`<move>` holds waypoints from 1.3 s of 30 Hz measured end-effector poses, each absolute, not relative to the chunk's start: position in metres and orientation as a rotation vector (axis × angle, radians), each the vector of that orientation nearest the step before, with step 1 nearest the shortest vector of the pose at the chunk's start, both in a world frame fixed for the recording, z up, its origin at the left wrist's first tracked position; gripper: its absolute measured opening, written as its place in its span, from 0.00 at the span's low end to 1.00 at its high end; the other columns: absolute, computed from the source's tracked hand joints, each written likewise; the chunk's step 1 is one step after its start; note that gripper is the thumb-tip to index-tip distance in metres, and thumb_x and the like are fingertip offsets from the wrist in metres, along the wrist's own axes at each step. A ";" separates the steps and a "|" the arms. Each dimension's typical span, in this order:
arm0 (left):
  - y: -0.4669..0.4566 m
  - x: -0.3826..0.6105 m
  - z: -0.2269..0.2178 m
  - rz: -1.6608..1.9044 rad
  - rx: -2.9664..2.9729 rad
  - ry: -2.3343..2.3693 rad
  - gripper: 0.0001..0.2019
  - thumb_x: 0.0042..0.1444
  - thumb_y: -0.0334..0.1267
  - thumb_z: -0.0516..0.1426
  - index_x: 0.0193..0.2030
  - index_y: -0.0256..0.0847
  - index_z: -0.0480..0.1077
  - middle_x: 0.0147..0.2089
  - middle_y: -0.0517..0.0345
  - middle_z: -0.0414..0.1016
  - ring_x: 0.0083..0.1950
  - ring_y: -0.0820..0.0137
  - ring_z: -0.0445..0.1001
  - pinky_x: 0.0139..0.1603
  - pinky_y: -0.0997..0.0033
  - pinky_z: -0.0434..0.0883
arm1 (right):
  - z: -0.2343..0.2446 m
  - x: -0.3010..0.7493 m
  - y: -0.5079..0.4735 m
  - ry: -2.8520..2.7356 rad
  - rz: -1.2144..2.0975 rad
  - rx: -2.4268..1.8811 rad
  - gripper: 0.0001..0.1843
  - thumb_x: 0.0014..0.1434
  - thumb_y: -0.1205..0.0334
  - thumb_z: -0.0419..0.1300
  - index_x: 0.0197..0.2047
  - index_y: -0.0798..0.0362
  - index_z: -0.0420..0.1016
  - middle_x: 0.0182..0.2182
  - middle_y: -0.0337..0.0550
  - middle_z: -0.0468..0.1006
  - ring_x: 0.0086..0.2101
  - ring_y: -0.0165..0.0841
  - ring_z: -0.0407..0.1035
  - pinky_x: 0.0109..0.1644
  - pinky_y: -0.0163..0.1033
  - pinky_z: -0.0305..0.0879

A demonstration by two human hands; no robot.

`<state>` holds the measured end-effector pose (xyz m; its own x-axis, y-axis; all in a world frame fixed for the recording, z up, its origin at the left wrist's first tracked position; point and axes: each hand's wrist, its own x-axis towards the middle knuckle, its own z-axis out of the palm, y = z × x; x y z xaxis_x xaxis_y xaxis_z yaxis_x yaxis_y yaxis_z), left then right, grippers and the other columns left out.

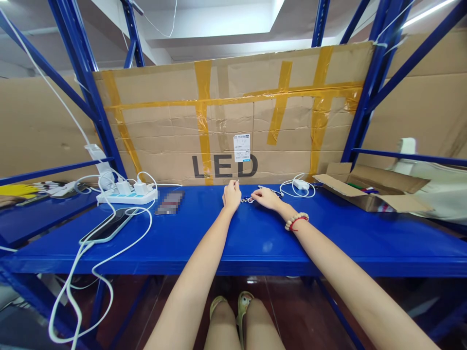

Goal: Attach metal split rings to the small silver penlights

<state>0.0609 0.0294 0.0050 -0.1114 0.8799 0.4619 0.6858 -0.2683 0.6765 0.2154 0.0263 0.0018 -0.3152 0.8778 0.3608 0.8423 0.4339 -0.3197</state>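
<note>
My left hand (pixel 231 196) is closed over the blue shelf top, and a small pale tip shows above its fingers. What it grips is too small to name. Beside it, my right hand (pixel 267 198) is bent down with its fingertips pressed together. A short row of small dark and silvery pieces (pixel 247 200), like a chain, lies between the two hands and reaches the right fingertips. Whether the right fingers grip these pieces cannot be made out. A beaded bracelet (pixel 297 221) with a red cord circles my right wrist.
A white power strip (pixel 127 196) with plugs and looping cables stands left, near a phone (pixel 111 226) and a blurred flat item (pixel 170 202). A white charger (pixel 301 184) with cable lies behind my right hand. An open cardboard box (pixel 339 185) sits right. Cardboard marked LED (pixel 171 141) backs the shelf (pixel 175 248).
</note>
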 end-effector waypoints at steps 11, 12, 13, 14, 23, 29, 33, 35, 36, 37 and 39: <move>0.020 0.069 0.003 1.025 2.523 1.606 0.09 0.60 0.39 0.49 0.43 0.43 0.67 0.42 0.54 0.74 0.46 0.66 0.68 0.46 0.70 0.65 | 0.004 0.213 0.023 -1.931 0.053 -1.567 0.27 0.64 0.51 0.40 0.36 0.54 0.78 0.37 0.47 0.77 0.37 0.33 0.70 0.37 0.33 0.59; 0.020 0.069 0.003 1.025 2.530 1.602 0.09 0.60 0.39 0.50 0.44 0.42 0.67 0.41 0.54 0.74 0.46 0.66 0.69 0.45 0.70 0.65 | 0.004 0.213 0.023 -1.871 0.091 -1.537 0.27 0.64 0.50 0.41 0.37 0.54 0.78 0.36 0.47 0.78 0.36 0.33 0.70 0.37 0.33 0.59; 0.020 0.070 0.004 1.029 2.536 1.598 0.10 0.60 0.40 0.50 0.45 0.42 0.68 0.41 0.54 0.74 0.45 0.66 0.69 0.45 0.70 0.65 | 0.004 0.212 0.025 -1.827 0.129 -1.490 0.27 0.63 0.48 0.43 0.37 0.55 0.78 0.34 0.47 0.78 0.34 0.33 0.70 0.35 0.33 0.60; 0.020 0.070 0.004 1.037 2.542 1.592 0.11 0.60 0.40 0.50 0.45 0.42 0.68 0.40 0.54 0.74 0.44 0.66 0.69 0.44 0.70 0.65 | 0.003 0.211 0.026 -1.791 0.168 -1.432 0.26 0.61 0.47 0.45 0.36 0.55 0.79 0.32 0.46 0.78 0.31 0.33 0.70 0.34 0.33 0.60; 0.023 0.067 0.005 1.155 2.567 1.508 0.14 0.61 0.39 0.47 0.45 0.42 0.73 0.43 0.56 0.77 0.43 0.66 0.69 0.44 0.71 0.65 | 0.002 0.203 0.027 -1.441 0.656 -1.148 0.27 0.45 0.42 0.60 0.35 0.60 0.79 0.28 0.46 0.77 0.24 0.29 0.67 0.20 0.29 0.59; 0.031 0.061 0.007 1.060 2.364 1.371 0.14 0.58 0.43 0.50 0.40 0.45 0.77 0.34 0.59 0.78 0.35 0.69 0.73 0.34 0.76 0.64 | 0.001 0.201 0.028 -1.443 0.670 -1.148 0.22 0.45 0.46 0.62 0.31 0.60 0.78 0.24 0.45 0.76 0.23 0.27 0.65 0.20 0.29 0.60; 0.040 0.058 0.004 1.057 2.343 1.335 0.14 0.57 0.44 0.51 0.36 0.44 0.78 0.30 0.59 0.77 0.33 0.70 0.72 0.34 0.76 0.64 | 0.000 0.202 0.030 -1.474 0.640 -1.175 0.18 0.48 0.50 0.61 0.29 0.60 0.78 0.21 0.43 0.74 0.21 0.26 0.64 0.20 0.28 0.61; 0.043 0.057 0.003 1.056 2.340 1.312 0.14 0.56 0.44 0.51 0.34 0.43 0.78 0.27 0.60 0.76 0.31 0.71 0.72 0.34 0.76 0.64 | 0.000 0.202 0.030 -1.482 0.632 -1.192 0.17 0.49 0.52 0.61 0.28 0.60 0.77 0.20 0.42 0.74 0.21 0.25 0.64 0.20 0.28 0.61; 0.044 0.057 0.002 1.056 2.337 1.299 0.15 0.56 0.44 0.51 0.33 0.42 0.78 0.26 0.60 0.76 0.30 0.72 0.71 0.33 0.76 0.64 | 0.000 0.203 0.029 -1.485 0.630 -1.199 0.16 0.49 0.53 0.61 0.28 0.60 0.77 0.20 0.42 0.74 0.20 0.25 0.63 0.20 0.28 0.61; 0.044 0.056 0.002 1.056 2.331 1.289 0.15 0.56 0.45 0.51 0.32 0.42 0.78 0.25 0.60 0.75 0.29 0.72 0.70 0.32 0.77 0.63 | 0.000 0.203 0.029 -1.488 0.629 -1.205 0.15 0.49 0.54 0.62 0.29 0.60 0.77 0.20 0.42 0.74 0.20 0.25 0.63 0.20 0.28 0.61; 0.044 0.056 0.002 1.057 2.313 1.270 0.16 0.55 0.45 0.52 0.30 0.40 0.78 0.23 0.60 0.74 0.27 0.73 0.69 0.31 0.77 0.62 | 0.001 0.203 0.029 -1.484 0.626 -1.217 0.14 0.49 0.56 0.62 0.30 0.60 0.77 0.20 0.42 0.74 0.20 0.25 0.64 0.20 0.27 0.61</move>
<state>0.0562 0.0439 0.0021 0.3394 0.8207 0.4597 0.6013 -0.5651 0.5649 0.2027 0.0294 0.0009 0.0872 0.9148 0.3945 0.3555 0.3413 -0.8701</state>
